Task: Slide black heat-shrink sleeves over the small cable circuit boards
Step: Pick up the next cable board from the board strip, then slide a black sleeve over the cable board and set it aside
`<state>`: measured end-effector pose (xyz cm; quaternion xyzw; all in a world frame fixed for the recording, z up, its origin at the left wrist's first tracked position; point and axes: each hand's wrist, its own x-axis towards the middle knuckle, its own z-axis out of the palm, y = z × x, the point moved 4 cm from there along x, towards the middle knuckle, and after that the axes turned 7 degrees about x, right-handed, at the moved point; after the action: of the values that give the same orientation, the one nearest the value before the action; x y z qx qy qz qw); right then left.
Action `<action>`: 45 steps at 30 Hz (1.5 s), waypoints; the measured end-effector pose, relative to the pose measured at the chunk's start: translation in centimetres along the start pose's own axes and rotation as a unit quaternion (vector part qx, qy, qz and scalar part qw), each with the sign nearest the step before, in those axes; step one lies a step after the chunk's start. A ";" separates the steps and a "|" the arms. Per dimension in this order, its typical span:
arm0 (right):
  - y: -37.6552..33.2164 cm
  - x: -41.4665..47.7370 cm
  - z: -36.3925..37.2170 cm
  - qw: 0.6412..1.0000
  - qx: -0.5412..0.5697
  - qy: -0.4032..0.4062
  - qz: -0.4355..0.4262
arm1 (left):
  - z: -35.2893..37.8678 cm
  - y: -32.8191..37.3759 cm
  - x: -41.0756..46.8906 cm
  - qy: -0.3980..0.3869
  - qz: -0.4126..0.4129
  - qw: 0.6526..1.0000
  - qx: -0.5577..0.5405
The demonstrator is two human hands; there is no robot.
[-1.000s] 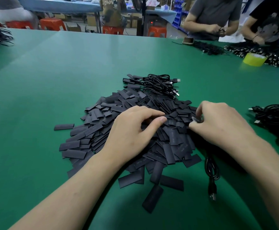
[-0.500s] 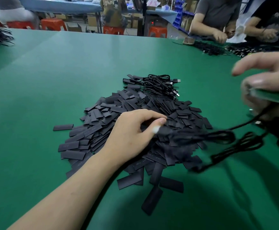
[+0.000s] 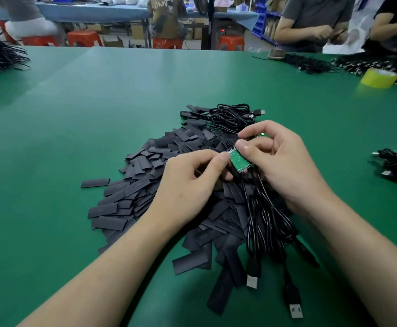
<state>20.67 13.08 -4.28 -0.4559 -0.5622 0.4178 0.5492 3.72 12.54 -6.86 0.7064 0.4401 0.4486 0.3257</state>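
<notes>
- where is the green circuit board point(image 3: 239, 161)?
- over the pile of black heat-shrink sleeves point(image 3: 145, 185) on the green table point(image 3: 74, 138). the right hand point(image 3: 284, 166) pinches it.
- and the left hand point(image 3: 188, 185)?
- fingers curled, thumb by the board. can't tell what it pinches. the black cable point(image 3: 263, 220) hangs down.

One wide camera rides on the worker's head, facing forward and down. The green table point(image 3: 79, 119) lies close beneath it.
</notes>
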 end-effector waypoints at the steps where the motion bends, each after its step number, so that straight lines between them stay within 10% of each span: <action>1: 0.0 -0.2 0.1 0.999 -0.014 0.006 -0.030 | 0.0 -0.1 0.0 0.004 -0.002 1.000 -0.004; 45: 1.2 -1.3 0.4 0.961 0.155 -0.142 0.177 | -0.4 0.2 0.3 -0.080 -0.057 0.981 -0.169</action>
<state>20.35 12.14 -5.77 -0.3930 -0.4730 0.6509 0.4451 3.51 12.78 -6.43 0.6486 0.3701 0.4396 0.4991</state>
